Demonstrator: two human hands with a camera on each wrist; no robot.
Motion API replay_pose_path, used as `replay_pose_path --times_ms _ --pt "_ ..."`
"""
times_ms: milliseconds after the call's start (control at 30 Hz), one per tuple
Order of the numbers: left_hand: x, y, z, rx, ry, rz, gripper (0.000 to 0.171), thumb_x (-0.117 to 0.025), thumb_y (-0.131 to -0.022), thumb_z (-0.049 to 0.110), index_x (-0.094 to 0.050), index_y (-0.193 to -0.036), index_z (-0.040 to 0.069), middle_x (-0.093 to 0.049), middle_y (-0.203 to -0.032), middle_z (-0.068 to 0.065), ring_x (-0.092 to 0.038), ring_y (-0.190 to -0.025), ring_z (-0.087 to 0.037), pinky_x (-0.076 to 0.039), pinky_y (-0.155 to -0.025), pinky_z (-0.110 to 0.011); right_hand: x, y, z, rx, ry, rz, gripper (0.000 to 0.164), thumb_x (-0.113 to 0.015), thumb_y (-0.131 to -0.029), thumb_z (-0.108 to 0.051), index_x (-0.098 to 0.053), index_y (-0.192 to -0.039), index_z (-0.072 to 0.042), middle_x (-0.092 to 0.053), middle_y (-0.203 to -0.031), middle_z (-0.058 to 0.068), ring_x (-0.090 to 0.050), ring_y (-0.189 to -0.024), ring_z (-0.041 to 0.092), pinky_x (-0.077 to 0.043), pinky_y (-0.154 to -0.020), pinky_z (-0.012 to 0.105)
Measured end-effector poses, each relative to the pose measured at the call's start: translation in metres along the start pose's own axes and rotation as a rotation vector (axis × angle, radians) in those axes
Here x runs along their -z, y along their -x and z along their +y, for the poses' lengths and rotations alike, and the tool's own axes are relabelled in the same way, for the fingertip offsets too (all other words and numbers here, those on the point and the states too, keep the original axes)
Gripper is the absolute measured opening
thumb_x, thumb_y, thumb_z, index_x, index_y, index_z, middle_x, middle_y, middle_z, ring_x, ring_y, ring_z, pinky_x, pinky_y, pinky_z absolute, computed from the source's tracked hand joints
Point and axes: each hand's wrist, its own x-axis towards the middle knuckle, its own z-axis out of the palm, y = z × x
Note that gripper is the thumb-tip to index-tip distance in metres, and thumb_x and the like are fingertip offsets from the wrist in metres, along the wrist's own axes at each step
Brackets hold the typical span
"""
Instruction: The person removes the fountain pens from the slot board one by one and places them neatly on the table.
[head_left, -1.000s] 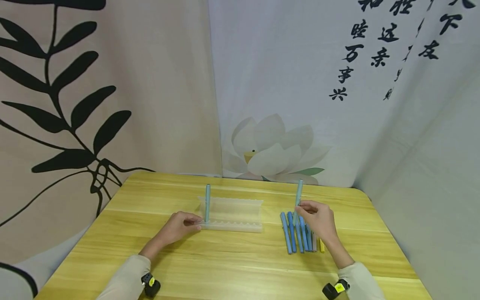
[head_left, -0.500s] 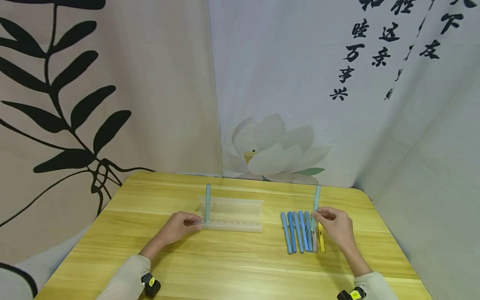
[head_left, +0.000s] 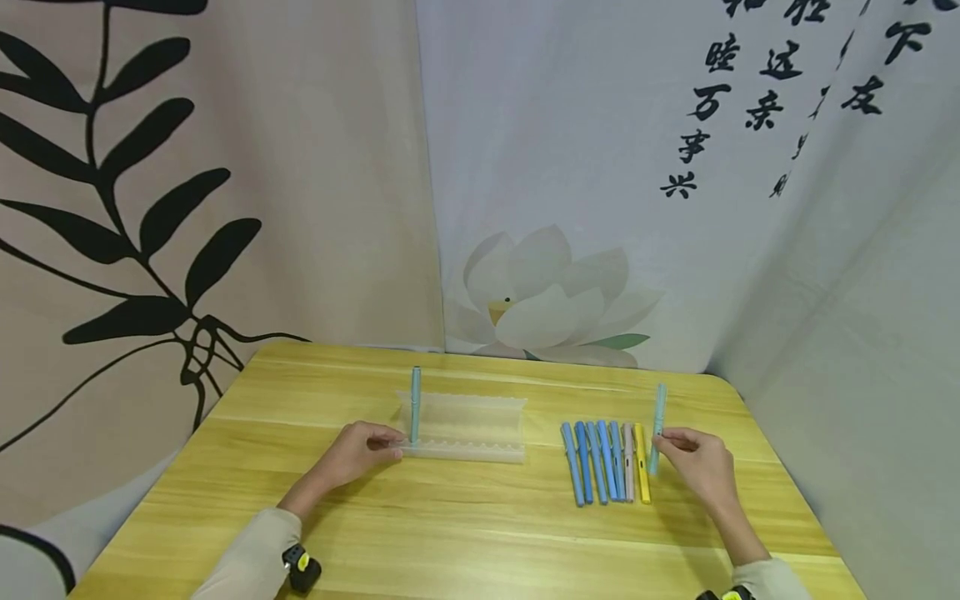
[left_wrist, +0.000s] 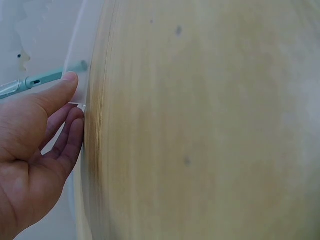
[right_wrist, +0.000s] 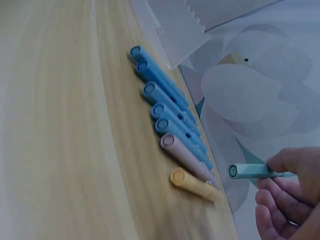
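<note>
A clear plastic pen rack with a notched edge stands left of the table's middle. At its left end my left hand pinches the plastic, the thumb on the near face in the left wrist view. One teal pen stands upright in the rack near that end. My right hand holds a mint-green pen nearly upright between thumb and fingers, to the right of a row of pens. In the right wrist view one end of this mint-green pen points away from my fingers, above the table.
Several blue pens lie side by side on the wooden table, right of the rack. A pinkish pen and a yellow pen end the row. Cloth curtains hang behind the table.
My right hand has carried the mint-green pen rightward and lower, from over the blue pens to beyond the yellow one. The left hand and the rack stay in place.
</note>
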Motion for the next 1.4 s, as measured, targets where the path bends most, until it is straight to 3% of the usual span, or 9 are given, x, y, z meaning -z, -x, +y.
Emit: replay_pose_path --times_ms 167,433,800,1067,1400 --pt "0.0 0.0 0.001 0.008 0.0 -0.004 0.023 -0.074 -0.095 0.017 -0.077 -0.116 0.008 -0.076 -0.112 -0.005 -0.068 -0.097 -0.017 -0.055 -0.084 -0.029 0.004 -0.001 0.01 -0.034 0.013 -0.036 0.044 -0.072 -0.096 -0.038 -0.074 -0.117 0.0 -0.076 -0.105 0.013 -0.068 -0.089 0.018 -0.053 -0.069 0.026" --pt "0.001 0.0 0.001 -0.007 0.012 -0.005 0.023 -0.074 -0.096 0.018 -0.076 -0.115 0.006 -0.075 -0.112 -0.008 -0.067 -0.097 -0.019 -0.055 -0.083 -0.03 0.007 0.0 0.021 -0.055 0.058 -0.077 0.046 -0.072 -0.096 -0.038 -0.073 -0.116 0.003 -0.075 -0.11 0.02 -0.068 -0.106 0.041 -0.056 -0.083 0.048" --pt "0.0 0.0 0.001 0.028 0.016 0.003 0.022 -0.074 -0.095 0.018 -0.077 -0.115 0.008 -0.075 -0.111 -0.006 -0.067 -0.096 -0.016 -0.055 -0.082 -0.028 0.002 0.002 0.032 -0.096 0.103 -0.112 0.038 -0.073 -0.094 -0.032 -0.076 -0.111 0.002 -0.077 -0.103 0.015 -0.07 -0.096 0.033 -0.056 -0.077 0.042" --pt "-0.001 -0.001 0.0 0.025 0.02 -0.004 0.023 -0.074 -0.095 0.019 -0.077 -0.115 0.008 -0.075 -0.112 -0.006 -0.067 -0.097 -0.017 -0.056 -0.083 -0.03 0.0 0.001 0.034 -0.098 0.128 -0.125 0.038 -0.073 -0.094 -0.03 -0.075 -0.11 0.005 -0.075 -0.106 0.021 -0.069 -0.099 0.039 -0.056 -0.077 0.046" --pt "-0.001 0.0 0.0 0.015 0.016 0.005 0.024 -0.075 -0.095 0.02 -0.077 -0.114 0.007 -0.076 -0.11 -0.007 -0.067 -0.096 -0.017 -0.055 -0.081 -0.028 -0.003 0.0 0.037 -0.091 0.148 -0.128 0.034 -0.075 -0.092 -0.027 -0.077 -0.104 0.004 -0.077 -0.099 0.019 -0.071 -0.09 0.034 -0.056 -0.069 0.04"
